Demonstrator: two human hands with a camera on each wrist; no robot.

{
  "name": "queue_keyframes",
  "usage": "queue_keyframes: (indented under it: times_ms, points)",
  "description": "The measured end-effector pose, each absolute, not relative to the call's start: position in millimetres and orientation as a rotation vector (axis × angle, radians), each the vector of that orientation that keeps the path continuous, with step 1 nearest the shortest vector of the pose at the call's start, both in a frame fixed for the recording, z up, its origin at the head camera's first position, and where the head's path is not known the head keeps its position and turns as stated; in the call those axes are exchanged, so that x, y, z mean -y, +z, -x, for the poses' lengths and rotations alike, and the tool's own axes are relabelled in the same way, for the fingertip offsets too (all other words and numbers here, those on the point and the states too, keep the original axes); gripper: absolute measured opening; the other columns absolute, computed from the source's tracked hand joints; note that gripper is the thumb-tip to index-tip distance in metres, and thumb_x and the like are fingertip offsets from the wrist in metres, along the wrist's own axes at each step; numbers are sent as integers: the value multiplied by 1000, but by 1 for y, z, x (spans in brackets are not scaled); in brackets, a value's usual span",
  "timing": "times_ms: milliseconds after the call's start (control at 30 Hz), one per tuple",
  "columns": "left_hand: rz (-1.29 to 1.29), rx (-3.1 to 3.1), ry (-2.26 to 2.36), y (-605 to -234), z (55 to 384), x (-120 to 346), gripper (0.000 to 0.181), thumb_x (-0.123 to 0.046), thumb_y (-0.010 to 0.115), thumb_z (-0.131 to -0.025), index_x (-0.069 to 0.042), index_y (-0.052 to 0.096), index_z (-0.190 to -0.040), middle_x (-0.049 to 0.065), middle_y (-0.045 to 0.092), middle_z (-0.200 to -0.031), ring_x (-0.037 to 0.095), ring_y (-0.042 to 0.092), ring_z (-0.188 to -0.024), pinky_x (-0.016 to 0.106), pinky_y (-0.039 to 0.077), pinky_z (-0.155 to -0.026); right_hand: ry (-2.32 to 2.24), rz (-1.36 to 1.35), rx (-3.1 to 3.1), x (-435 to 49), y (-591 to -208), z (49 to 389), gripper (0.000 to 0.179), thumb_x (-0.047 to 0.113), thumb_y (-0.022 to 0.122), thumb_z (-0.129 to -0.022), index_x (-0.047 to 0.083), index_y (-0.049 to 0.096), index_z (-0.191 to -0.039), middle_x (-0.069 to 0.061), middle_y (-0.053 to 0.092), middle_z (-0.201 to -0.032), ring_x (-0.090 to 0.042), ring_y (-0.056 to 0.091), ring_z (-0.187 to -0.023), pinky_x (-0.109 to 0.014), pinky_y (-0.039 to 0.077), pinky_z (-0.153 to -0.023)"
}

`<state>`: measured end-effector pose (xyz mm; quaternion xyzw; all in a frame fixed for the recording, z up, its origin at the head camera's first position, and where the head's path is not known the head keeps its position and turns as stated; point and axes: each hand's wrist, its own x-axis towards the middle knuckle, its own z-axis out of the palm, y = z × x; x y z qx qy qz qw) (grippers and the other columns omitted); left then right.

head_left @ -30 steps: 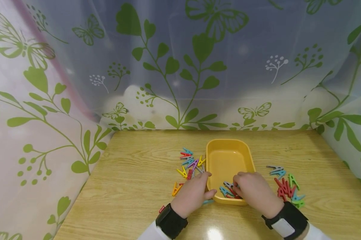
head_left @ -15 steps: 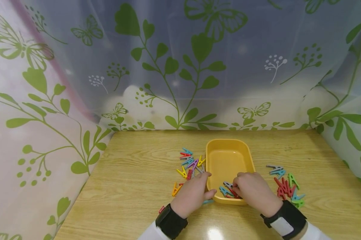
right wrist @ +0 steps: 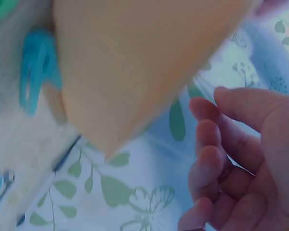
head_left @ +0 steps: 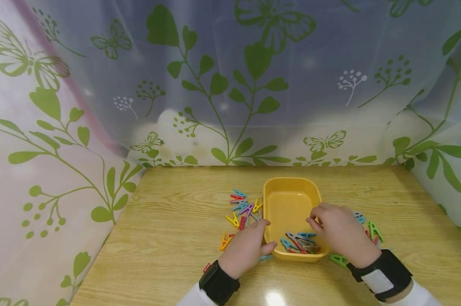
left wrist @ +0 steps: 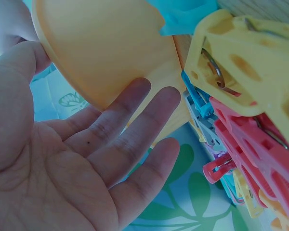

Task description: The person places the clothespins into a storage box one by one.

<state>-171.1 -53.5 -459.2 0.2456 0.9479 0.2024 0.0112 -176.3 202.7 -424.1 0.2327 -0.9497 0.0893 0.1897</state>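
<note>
Holding nothing, the right hand (head_left: 341,231) hangs at the tray's three o'clock rim, its grip loosely curled with the thumb close to the index fingertip. The left hand (head_left: 245,247) is at the tray's eight o'clock side; its grip is wide, fingers nearly straight and thumb set apart, with nothing between them. Whether its fingertips touch the tray wall I cannot tell.

Clock directions here follow the head view, with twelve at the far side. The loose clothespins (head_left: 301,243) in the tray lie at seven o'clock from the right fingertips, near and apart from them, and at three to four o'clock from the left thumb.

The yellow tray (head_left: 288,206) sits between the hands. Its contents gather at the six o'clock end: blue, grey, red and dull brownish clothespins overlapping in a small heap.

Outside it, a mixed pile (head_left: 248,208) of blue, red, grey, purple and yellow clips spreads at nine o'clock, with an orange clip (head_left: 225,242) at eight. A green clip (head_left: 338,260) lies at four to five o'clock, and a second cluster (head_left: 374,230), partly hidden by the right hand, at three. All rest on the wooden counter (head_left: 177,229). A leaf-and-butterfly sheet (head_left: 311,97) rises at twelve.
</note>
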Motion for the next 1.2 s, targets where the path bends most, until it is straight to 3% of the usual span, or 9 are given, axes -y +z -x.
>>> queue_keyframes:
  times_ms: [300, 633, 1033, 1200]
  points:
    - [-786, -2953, 660, -459, 171, 54, 54, -38, 70, -99, -6, 55, -140, 8, 71, -114, 13, 67, -81, 27, 54, -72, 225, -516, 2675, -243, -418, 199, 13, 14, 78, -90, 3, 73, -85, 1, 55, -67, -9, 46, -55, -29, 39, -50]
    - [-761, -2936, 666, -458, 171, 54, 54, -38, 70, -99, -7, 55, -141, 8, 71, -119, 14, 69, -86, 28, 55, -76, 80, -422, 2866, -276, -440, 224, 16, 15, 82, -86, 3, 71, -84, -7, 61, -72, -20, 58, -58, -42, 51, -52]
    - [-789, -2928, 696, -460, 171, 56, 55, -37, 71, -99, -5, 55, -141, 0, 64, -90, 3, 51, -62, 22, 46, -62, 46, -480, 2952, -286, -456, 236, 15, 12, 84, -84, 3, 73, -89, -11, 65, -80, -25, 64, -65, -47, 54, -56]
    - [-787, -2925, 692, -459, 171, 55, 55, -37, 70, -99, -6, 54, -142, 0, 65, -91, 3, 52, -63, 22, 48, -64, 36, -485, 2960, -284, -457, 237, 12, 9, 83, -83, 3, 73, -87, -11, 64, -79, -27, 65, -67, -49, 54, -58]
